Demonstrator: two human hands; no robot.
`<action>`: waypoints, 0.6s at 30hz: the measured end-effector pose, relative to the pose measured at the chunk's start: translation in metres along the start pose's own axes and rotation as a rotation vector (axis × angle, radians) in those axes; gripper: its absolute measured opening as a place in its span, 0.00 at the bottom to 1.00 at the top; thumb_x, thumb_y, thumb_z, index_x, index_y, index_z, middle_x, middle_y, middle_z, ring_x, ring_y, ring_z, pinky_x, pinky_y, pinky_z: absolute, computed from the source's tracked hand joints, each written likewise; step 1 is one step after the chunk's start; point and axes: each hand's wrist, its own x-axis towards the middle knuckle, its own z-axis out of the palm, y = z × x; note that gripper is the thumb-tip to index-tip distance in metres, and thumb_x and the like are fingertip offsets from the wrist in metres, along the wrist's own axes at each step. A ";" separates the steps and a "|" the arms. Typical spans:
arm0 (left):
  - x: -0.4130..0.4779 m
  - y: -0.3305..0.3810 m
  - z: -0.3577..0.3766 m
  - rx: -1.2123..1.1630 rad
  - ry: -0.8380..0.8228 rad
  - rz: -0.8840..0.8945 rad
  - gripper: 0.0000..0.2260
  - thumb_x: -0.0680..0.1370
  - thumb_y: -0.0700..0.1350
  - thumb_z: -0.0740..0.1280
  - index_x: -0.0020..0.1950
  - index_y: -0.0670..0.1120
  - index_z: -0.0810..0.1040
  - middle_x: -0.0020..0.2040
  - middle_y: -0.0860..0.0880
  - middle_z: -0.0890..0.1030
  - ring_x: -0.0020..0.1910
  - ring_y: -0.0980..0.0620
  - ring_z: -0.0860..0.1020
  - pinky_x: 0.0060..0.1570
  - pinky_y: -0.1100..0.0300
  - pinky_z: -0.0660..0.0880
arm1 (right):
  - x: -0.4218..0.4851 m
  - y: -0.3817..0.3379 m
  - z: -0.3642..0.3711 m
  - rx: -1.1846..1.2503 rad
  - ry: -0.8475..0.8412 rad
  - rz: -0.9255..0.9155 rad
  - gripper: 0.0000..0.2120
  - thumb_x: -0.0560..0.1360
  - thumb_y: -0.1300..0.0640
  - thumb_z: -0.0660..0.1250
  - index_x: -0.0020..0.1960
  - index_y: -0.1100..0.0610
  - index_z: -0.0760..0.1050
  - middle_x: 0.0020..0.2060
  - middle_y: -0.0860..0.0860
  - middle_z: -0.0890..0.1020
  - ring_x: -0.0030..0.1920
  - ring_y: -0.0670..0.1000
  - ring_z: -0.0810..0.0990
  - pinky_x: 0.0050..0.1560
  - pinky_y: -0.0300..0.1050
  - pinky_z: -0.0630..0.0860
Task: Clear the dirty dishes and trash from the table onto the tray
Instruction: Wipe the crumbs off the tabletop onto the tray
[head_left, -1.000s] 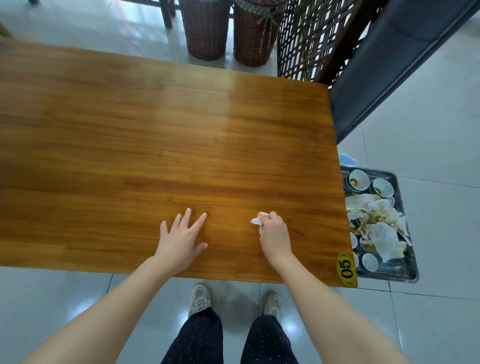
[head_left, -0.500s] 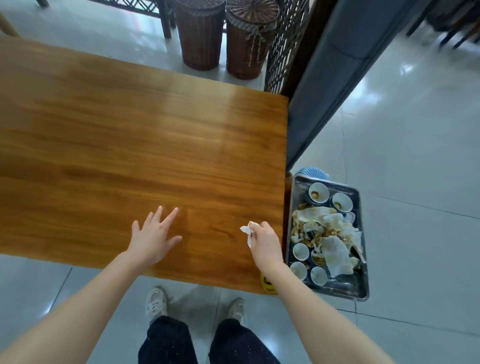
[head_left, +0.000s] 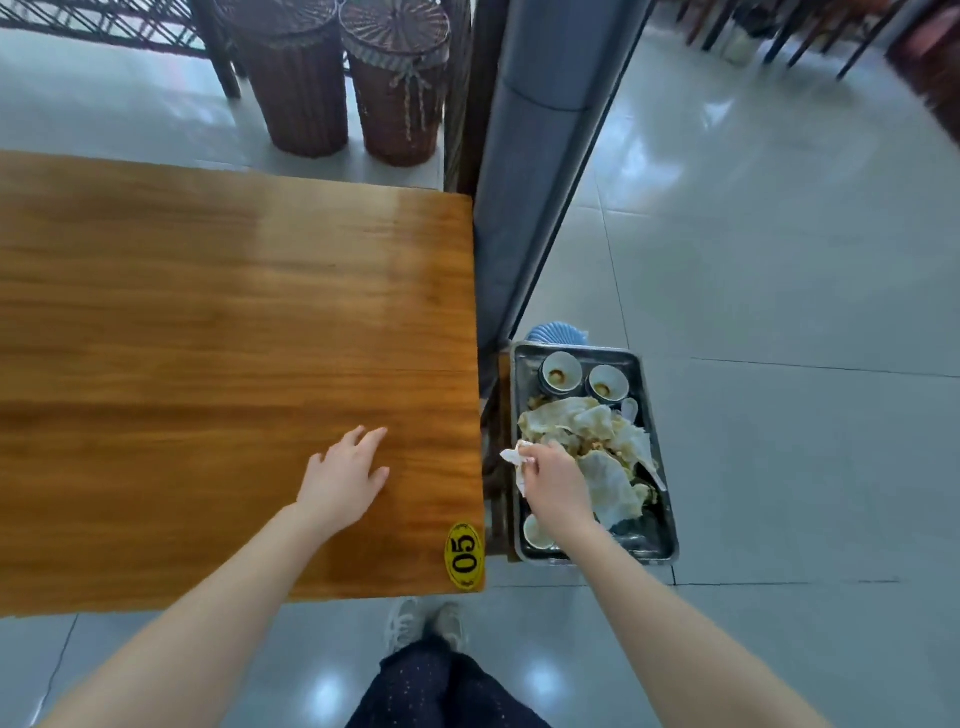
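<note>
From my feed, the right hand (head_left: 556, 483) pinches a crumpled white tissue (head_left: 514, 460) between thumb and curled fingers, over the left edge of the metal tray (head_left: 644, 557) that sits low beside the wooden table (head_left: 208, 338). The left hand (head_left: 343, 478) has its fingers straight and spread near the table's corner; I cannot tell whether it touches the wood. On the tray, soiled napkins (head_left: 608, 467) cover most of the dishes: two stained bowls (head_left: 560, 370) show at the far end, and my wrist half hides a small cup (head_left: 535, 531). A blue ribbed object (head_left: 558, 332) peeks out behind the tray, unidentifiable.
</note>
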 end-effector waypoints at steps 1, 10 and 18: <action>0.006 0.006 0.000 -0.002 -0.006 0.022 0.25 0.81 0.52 0.59 0.77 0.54 0.58 0.77 0.46 0.61 0.73 0.45 0.64 0.69 0.45 0.62 | 0.000 0.007 -0.004 0.008 0.018 0.032 0.15 0.81 0.61 0.57 0.63 0.57 0.77 0.57 0.55 0.77 0.52 0.57 0.79 0.53 0.52 0.76; 0.037 0.062 -0.003 -0.031 0.009 0.061 0.24 0.81 0.50 0.60 0.76 0.51 0.60 0.76 0.45 0.63 0.72 0.44 0.65 0.68 0.45 0.64 | 0.022 0.073 -0.045 -0.002 0.069 0.193 0.15 0.80 0.61 0.58 0.63 0.55 0.77 0.60 0.53 0.77 0.55 0.55 0.78 0.53 0.49 0.76; 0.056 0.144 0.017 -0.096 0.081 -0.128 0.24 0.81 0.49 0.61 0.76 0.49 0.61 0.75 0.45 0.63 0.71 0.44 0.67 0.67 0.45 0.67 | 0.074 0.152 -0.090 0.032 -0.009 0.112 0.15 0.79 0.61 0.59 0.64 0.55 0.75 0.62 0.52 0.75 0.55 0.53 0.77 0.52 0.45 0.75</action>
